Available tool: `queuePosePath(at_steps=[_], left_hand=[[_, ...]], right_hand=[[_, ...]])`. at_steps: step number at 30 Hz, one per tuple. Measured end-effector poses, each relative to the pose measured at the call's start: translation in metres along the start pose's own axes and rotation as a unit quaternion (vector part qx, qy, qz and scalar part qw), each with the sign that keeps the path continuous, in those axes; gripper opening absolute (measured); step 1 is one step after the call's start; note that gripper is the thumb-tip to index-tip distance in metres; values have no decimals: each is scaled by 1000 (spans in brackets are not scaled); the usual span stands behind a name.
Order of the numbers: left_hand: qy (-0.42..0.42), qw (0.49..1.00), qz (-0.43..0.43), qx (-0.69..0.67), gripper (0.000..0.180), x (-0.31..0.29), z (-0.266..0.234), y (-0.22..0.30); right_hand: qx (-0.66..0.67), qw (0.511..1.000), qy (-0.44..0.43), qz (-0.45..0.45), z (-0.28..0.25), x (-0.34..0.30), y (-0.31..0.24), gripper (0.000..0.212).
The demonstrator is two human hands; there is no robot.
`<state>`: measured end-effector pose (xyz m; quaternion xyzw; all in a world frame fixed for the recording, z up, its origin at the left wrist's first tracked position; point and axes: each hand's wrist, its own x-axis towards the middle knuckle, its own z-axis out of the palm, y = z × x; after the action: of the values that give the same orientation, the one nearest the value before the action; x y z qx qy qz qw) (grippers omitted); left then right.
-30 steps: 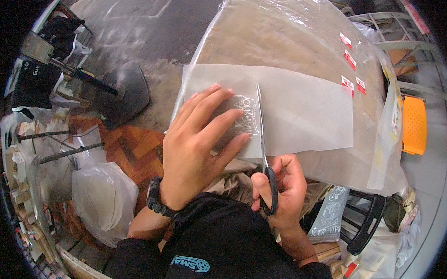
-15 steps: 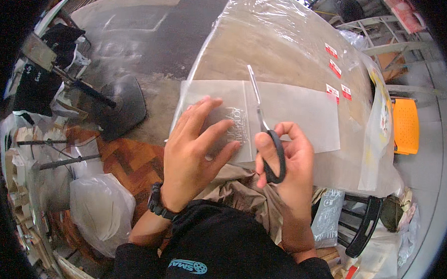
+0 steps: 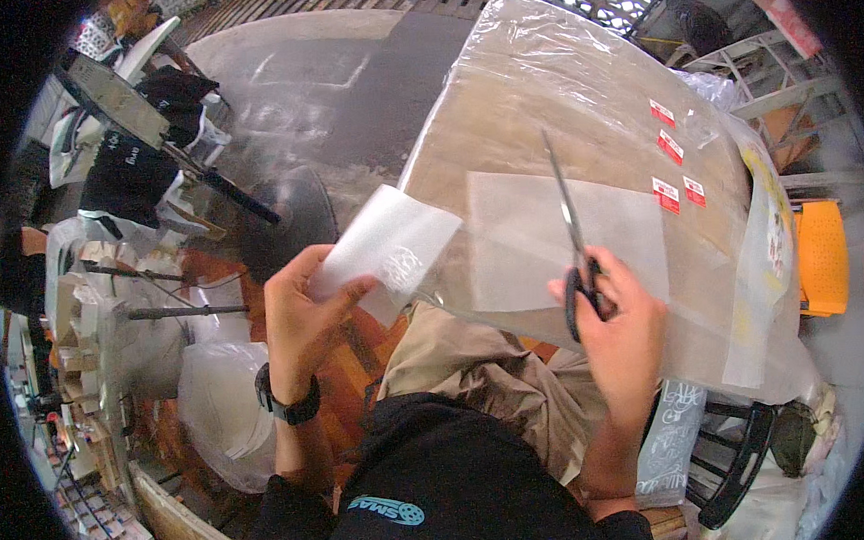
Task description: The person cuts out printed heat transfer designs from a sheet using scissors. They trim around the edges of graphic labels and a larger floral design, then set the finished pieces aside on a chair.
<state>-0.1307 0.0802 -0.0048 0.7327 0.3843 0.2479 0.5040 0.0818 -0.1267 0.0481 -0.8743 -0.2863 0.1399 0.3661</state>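
Note:
A translucent, film-like piece with white print (image 3: pixel 393 235) is pinched between the thumb and fingers of my left hand (image 3: pixel 305 308). It is raised off the table's left edge and tilted. My right hand (image 3: pixel 624 311) grips black-handled scissors (image 3: pixel 577 236) by the finger loops, with the blades pointing away from me and seemingly together. Beneath the scissors, a larger plain translucent sheet (image 3: pixel 521 243) lies flat on the plastic-covered table (image 3: pixel 502 106). A gap separates it from the printed piece.
Red-and-white stickers (image 3: pixel 670 147) dot the table's right part, near a clear plastic strip (image 3: pixel 747 345). An orange panel (image 3: pixel 822 256) stands beyond. On the left are a stand with a dark round base (image 3: pixel 292 218) and a plastic-wrapped bundle (image 3: pixel 223 420). A printed grey sheet (image 3: pixel 669 452) sits near my right forearm.
My left hand has lifted the printed piece and moved it left, away from the plain sheet. My right hand has shifted right with the scissors. The view has turned somewhat.

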Motion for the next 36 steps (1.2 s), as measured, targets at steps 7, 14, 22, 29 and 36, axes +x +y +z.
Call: queuePosePath(at_steps=[7, 14, 22, 29, 36], left_hand=[[-57, 991, 91, -81, 26, 22, -23, 72], [-238, 913, 322, 77, 44, 67, 33, 156], [-166, 786, 390, -450, 81, 11, 164, 128], [-70, 875, 377, -296, 48, 2, 204, 153], [-127, 831, 397, -368, 57, 3, 237, 181]], right_hand=[[328, 937, -7, -120, 8, 14, -10, 37], [435, 889, 78, -123, -44, 21, -6, 47], [547, 772, 280, -160, -73, 11, 16, 42], [409, 817, 351, -207, -78, -26, 63, 54], [362, 902, 153, -176, -51, -84, 107, 48]])
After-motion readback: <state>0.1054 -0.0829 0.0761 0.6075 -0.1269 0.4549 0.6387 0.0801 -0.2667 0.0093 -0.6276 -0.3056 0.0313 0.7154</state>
